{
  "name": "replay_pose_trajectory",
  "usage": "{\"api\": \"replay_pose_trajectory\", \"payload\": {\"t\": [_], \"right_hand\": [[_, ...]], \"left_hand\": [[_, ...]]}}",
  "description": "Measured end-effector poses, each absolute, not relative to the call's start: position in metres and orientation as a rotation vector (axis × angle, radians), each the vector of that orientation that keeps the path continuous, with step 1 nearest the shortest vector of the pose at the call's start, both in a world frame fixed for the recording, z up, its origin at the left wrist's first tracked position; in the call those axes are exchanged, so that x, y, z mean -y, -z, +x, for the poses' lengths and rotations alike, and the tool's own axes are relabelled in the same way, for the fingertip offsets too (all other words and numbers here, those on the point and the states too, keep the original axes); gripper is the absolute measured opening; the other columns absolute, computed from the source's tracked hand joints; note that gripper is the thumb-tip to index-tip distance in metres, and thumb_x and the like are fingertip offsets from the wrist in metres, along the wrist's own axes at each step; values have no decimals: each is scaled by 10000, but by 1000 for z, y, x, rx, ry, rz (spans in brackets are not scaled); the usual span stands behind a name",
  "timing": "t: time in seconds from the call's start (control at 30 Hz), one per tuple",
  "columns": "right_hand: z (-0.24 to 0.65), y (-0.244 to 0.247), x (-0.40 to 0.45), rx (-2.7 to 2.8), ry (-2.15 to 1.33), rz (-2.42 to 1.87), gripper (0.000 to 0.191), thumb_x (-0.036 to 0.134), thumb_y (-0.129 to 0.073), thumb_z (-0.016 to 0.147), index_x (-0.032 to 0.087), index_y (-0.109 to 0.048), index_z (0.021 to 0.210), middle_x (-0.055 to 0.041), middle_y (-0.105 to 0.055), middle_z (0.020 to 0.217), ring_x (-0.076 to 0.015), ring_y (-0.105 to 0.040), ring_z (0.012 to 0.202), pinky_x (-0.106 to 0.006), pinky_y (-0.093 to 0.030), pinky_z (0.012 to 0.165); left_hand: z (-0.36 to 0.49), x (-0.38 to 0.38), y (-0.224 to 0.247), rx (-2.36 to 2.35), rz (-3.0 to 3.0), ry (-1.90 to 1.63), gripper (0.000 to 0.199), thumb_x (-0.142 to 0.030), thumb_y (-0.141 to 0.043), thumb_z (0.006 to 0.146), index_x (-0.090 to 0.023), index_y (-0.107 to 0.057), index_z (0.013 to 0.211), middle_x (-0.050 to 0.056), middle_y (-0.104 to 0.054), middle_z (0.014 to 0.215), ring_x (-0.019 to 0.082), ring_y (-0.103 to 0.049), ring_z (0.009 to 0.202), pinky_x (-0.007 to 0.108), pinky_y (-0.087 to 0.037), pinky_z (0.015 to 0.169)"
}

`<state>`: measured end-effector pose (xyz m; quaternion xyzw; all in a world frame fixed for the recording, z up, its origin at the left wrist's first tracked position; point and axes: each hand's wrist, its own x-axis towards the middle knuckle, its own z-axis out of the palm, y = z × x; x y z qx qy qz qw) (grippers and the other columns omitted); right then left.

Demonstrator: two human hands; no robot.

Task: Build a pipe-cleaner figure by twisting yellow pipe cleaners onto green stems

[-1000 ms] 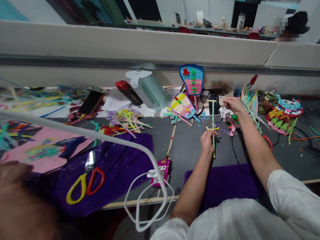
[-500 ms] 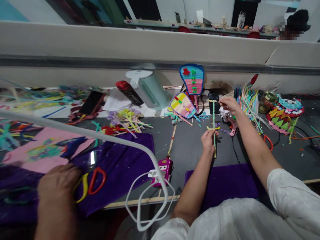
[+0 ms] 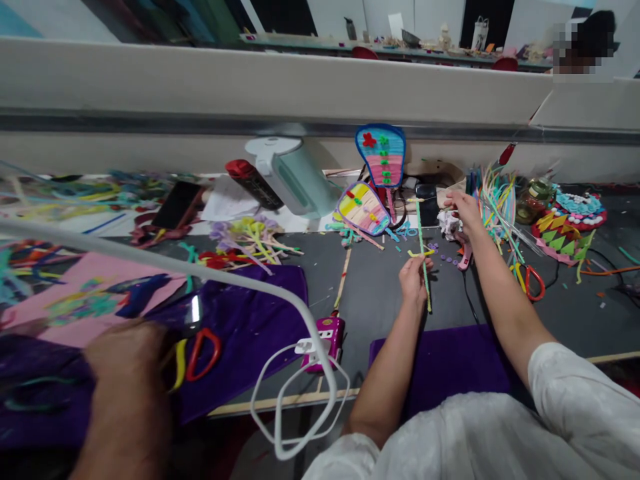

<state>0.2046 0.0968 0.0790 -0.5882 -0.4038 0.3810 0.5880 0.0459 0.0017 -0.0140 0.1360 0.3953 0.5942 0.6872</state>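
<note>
The fingers of the left hand [image 3: 414, 280] are closed around a thin green fuzzy stick [image 3: 421, 223], which stands steeply above the tabletop [image 3: 370, 287], with a short yellow piece [image 3: 413, 253] lying across it. The right hand [image 3: 465, 210] is near the stick's upper end, apart from it; whether its fingers grip something, I cannot tell. Just below it lies crumpled white paper [image 3: 449, 225]. Farther to the left are two decorated paddles [image 3: 381, 155] and a pale kettle [image 3: 300, 177]. Another person's hand [image 3: 125, 347] is beside large scissors [image 3: 204, 353].
</note>
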Motion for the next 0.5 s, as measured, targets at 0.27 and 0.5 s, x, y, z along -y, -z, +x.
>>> {"api": "replay_pose_trajectory", "payload": {"t": [0.27, 0.5], "right_hand": [[211, -35, -29, 847, -872, -1375, 455, 614, -538, 785, 190, -619, 927, -13, -648, 736, -75, -446, 497, -197, -351, 442], [236, -7, 16, 758, -762, -1447, 413, 524, -634, 698, 171, -606, 912, 9, -636, 698, -71, -420, 473, -197, -335, 444]], "left_hand": [[41, -7, 16, -898, 278, -1347, 214, -253, -783, 589, -132, -666, 721, 29, -690, 637, 109, -646, 542, 241, -525, 649], [30, -17, 13, -901, 148, -1401, 132, -196, -744, 632, -132, -646, 693, 10, -659, 583, 88, -620, 506, 210, -525, 609]]}}
